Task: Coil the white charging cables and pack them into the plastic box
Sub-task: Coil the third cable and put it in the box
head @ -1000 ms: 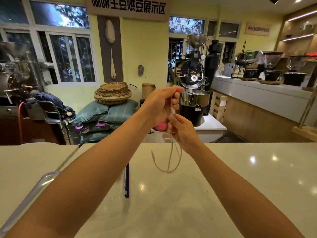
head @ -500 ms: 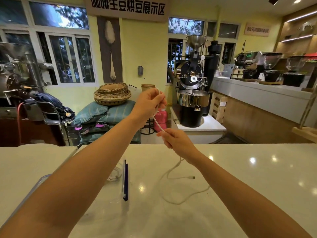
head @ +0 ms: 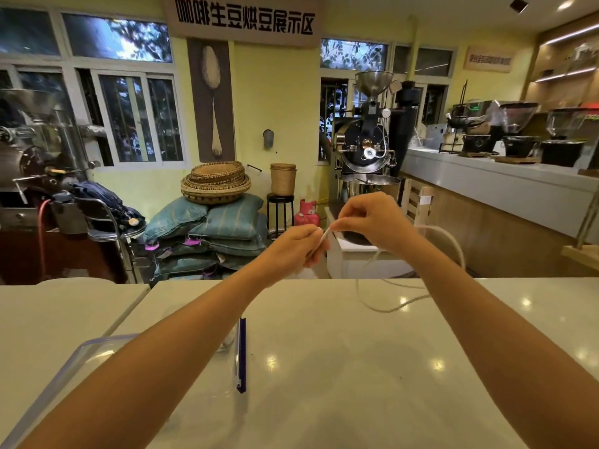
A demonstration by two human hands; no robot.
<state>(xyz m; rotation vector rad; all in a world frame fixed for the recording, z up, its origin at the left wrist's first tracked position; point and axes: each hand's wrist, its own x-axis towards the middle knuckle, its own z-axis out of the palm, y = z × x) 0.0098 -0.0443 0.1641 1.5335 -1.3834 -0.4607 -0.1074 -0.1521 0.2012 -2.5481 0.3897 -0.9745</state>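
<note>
Looking down from the head camera, both arms reached out over the pale tabletop (head: 324, 367). The left hand (head: 293, 246) was up in the air past the far edge, fingers curled in, thumb and fingertips pinching the white cable (head: 390, 308). Right beside it was the right hand (head: 372, 222), a touch higher, fingers bent and nipping the same cable. A short taut stretch ran between the two hands.

And the rest of the cable? It swung out in a wide loop to the right of the right wrist, dropped down and lay in a loose curve on the tabletop near the far edge.

Down at the lower left sat the clear plastic box (head: 94, 346), mostly hidden behind the left forearm, well apart from the held cable. A dark blue strip (head: 242, 354) stood up at its right side. Something whitish showed through the clear plastic just left of that strip; too hidden to tell what it was.

Behind the tabletop stood a black coffee roaster (head: 368, 147), a pile of woven baskets (head: 215, 183) on top of stacked sacks (head: 223, 228), and a red gas cylinder (head: 306, 213) on the floor.
</note>
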